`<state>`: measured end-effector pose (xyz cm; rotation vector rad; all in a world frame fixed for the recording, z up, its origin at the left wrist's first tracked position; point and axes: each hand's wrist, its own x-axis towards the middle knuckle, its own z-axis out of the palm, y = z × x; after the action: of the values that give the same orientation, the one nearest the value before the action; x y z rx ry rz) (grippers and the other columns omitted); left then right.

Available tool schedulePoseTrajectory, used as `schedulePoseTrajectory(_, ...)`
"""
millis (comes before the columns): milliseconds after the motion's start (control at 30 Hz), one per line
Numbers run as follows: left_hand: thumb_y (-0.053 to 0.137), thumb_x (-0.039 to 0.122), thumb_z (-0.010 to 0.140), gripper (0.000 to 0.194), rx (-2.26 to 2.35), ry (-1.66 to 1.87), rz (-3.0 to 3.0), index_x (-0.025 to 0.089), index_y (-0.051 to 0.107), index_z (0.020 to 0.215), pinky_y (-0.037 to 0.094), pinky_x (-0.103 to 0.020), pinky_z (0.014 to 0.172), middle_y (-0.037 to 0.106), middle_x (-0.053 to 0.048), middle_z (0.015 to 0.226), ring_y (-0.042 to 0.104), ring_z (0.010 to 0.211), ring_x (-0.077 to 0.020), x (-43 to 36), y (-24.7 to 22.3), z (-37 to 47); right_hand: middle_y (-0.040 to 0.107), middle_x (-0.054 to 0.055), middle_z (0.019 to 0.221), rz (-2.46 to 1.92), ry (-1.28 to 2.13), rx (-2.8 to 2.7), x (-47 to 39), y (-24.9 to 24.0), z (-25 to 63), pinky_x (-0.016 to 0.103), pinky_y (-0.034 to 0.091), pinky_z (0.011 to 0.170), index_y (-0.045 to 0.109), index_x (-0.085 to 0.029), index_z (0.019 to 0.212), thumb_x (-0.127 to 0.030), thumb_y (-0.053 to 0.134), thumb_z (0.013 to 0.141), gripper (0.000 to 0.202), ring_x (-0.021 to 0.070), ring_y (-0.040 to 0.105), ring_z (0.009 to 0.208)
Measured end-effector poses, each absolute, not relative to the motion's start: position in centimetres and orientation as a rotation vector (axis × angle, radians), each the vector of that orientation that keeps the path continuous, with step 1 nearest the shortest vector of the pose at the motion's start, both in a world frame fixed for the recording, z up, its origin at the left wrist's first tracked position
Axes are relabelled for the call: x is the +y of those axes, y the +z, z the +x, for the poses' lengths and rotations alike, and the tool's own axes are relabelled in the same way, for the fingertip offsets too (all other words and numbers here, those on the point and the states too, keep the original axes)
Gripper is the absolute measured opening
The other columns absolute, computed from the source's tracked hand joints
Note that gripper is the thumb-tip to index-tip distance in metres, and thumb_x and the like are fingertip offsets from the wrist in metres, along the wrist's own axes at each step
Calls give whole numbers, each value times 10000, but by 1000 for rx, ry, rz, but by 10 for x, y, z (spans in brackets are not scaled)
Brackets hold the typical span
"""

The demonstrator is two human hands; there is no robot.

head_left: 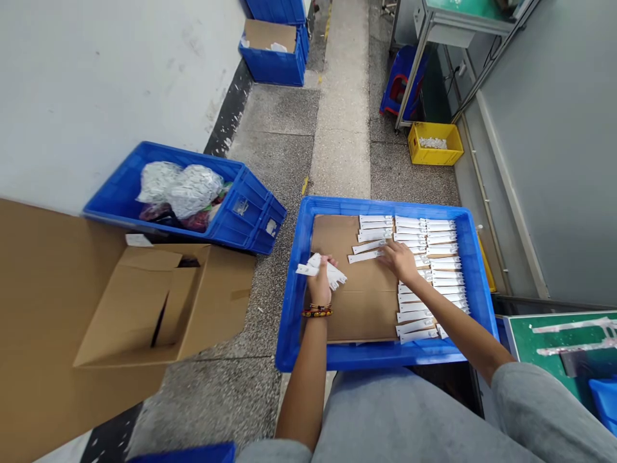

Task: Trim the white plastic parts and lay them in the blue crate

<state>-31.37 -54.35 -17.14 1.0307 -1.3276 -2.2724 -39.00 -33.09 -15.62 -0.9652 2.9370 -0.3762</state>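
Observation:
My left hand (321,278) grips a bunch of white strips (322,269) above the left side of a blue crate (294,283). A brown cardboard sheet (359,302) lines the crate floor. Rows of white strips (436,257) lie on the sheet along its right and far side. My right hand (399,259) rests with fingers spread on one loose white strip (369,255) near the middle of the far rows. A beaded bracelet (317,312) circles my left wrist.
An open cardboard box (164,302) stands on the floor at the left. Behind it a blue crate (241,212) holds white bagged parts. A yellow bin (435,143) sits by a bench frame, far right. A green-topped table (559,334) is at my right.

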Motion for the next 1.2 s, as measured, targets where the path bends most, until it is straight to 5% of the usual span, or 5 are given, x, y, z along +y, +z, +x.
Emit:
schedulePoseTrajectory(233, 800, 466, 566, 420, -1323, -2389, 1036, 169, 563, 745, 488, -234, 589, 586, 36, 671, 565, 557, -85, -540, -171, -314, 592, 115, 1228, -1125, -310, 2922, -333, -166, -407, 371, 402, 886, 610, -185, 1149, -260, 606, 890, 271, 265, 510, 1069)
schedulePoseTrajectory(433, 814, 435, 557, 422, -1270, -2491, 1046, 169, 565, 769, 493, -251, 644, 600, 35, 686, 590, 590, -93, -541, -169, -313, 640, 113, 1064, -1145, -181, 2870, -331, -168, -412, 372, 401, 851, 635, -180, 1043, -231, 541, 920, 163, 270, 521, 1003)
schedulePoseTrajectory(700, 832, 420, 516, 432, -1300, -2514, 1076, 163, 600, 774, 479, -232, 548, 609, 29, 662, 577, 546, -95, -539, -168, -314, 610, 131, 1237, -841, -150, 3067, -323, -150, -465, 364, 417, 791, 596, -192, 1217, -170, 485, 920, 318, 273, 550, 1001)
schedulePoseTrajectory(933, 822, 347, 515, 408, -1380, -2532, 1069, 163, 600, 804, 425, -195, 460, 564, 64, 612, 515, 464, -64, -540, -171, -312, 641, 152, 1138, -766, 20, 3004, -337, -146, -481, 341, 405, 728, 632, -170, 1149, -191, 497, 922, 265, 272, 578, 952)
schedulePoseTrajectory(1200, 754, 224, 537, 376, -1422, -2584, 1039, 156, 623, 882, 502, -256, 587, 607, 36, 658, 633, 591, -135, -536, -175, -311, 630, 120, 1161, -1113, -140, 2880, -320, -157, -464, 352, 413, 834, 641, -175, 1098, -250, 588, 890, 227, 268, 547, 1030)
